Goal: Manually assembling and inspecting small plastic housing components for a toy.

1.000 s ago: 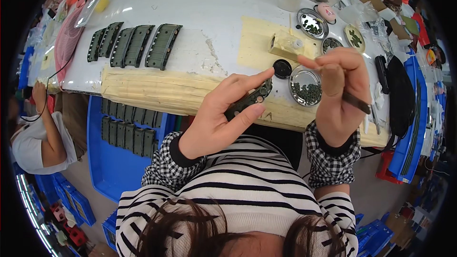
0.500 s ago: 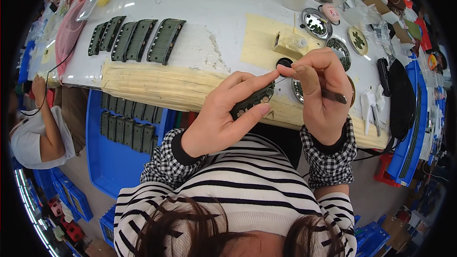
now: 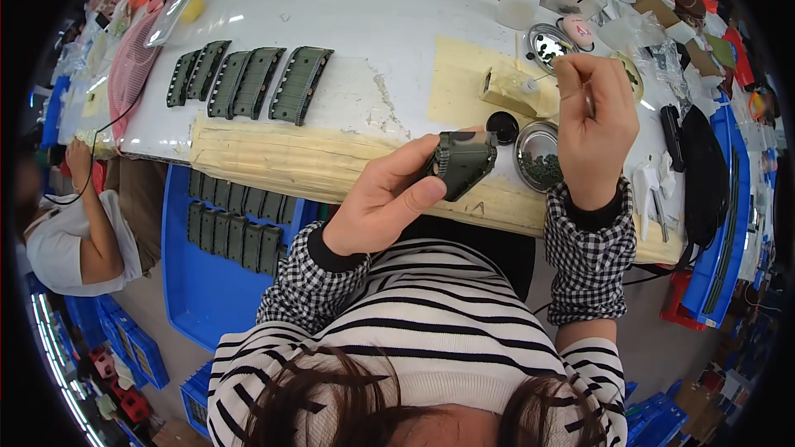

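My left hand [image 3: 383, 199] grips a dark green curved plastic piece [image 3: 465, 164] with ribbed edges and a brown camouflage patch, held over the table's front edge. My right hand [image 3: 598, 120] is raised to the right of it, thumb and forefinger pinching a thin needle-like stick [image 3: 543, 77]. The stick's tip is at the mouth of a small clear bottle [image 3: 527, 85] set in a yellow block [image 3: 502, 87]. A bit of a metal tool [image 3: 590, 104] shows inside the curled right fingers. Below the block are a round black cap [image 3: 502, 127] and a metal dish [image 3: 527, 134] of small dark green bits.
Several similar green pieces [image 3: 301, 87] lie in a row at the left on the table. More fill part of a blue bin [image 3: 199, 298] below. Another metal dish [image 3: 537, 33] is at the back right. A co-worker's arm [image 3: 98, 207] is at far left.
My right hand has moved away from the green piece, up and right to the small bottle. My left hand has turned the green piece, so its broad face now shows.
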